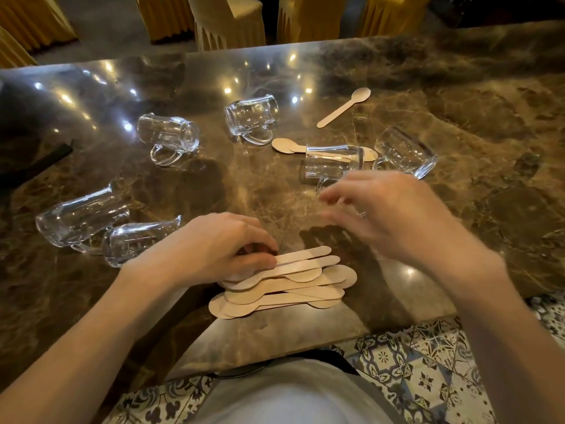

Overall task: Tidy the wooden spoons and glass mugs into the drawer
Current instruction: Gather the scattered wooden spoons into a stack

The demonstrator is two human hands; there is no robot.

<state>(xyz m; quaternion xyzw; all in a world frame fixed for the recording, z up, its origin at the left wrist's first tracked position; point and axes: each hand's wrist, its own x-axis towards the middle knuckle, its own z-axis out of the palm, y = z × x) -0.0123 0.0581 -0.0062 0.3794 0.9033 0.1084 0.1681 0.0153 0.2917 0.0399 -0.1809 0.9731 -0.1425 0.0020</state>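
Observation:
A pile of several wooden spoons point(293, 281) lies near the front edge of the marble table point(458, 123). My left hand point(214, 246) rests on the pile's left end, fingers curled round the top spoons. My right hand point(388, 215) hovers blurred above the table to the right of the pile, fingers spread, holding nothing. One wooden spoon point(344, 107) lies alone further back. Two more spoons point(287, 145) lie partly under a glass mug point(331, 163). Several glass mugs lie on their sides: one at the right point(405, 153), two at the back point(252, 117) point(168, 136), two at the left point(82, 215) point(137, 240).
Chairs with yellow covers point(229, 22) stand beyond the table's far edge. A dark object point(36, 160) lies at the left edge. Patterned floor tiles point(412, 362) show below the table's front edge.

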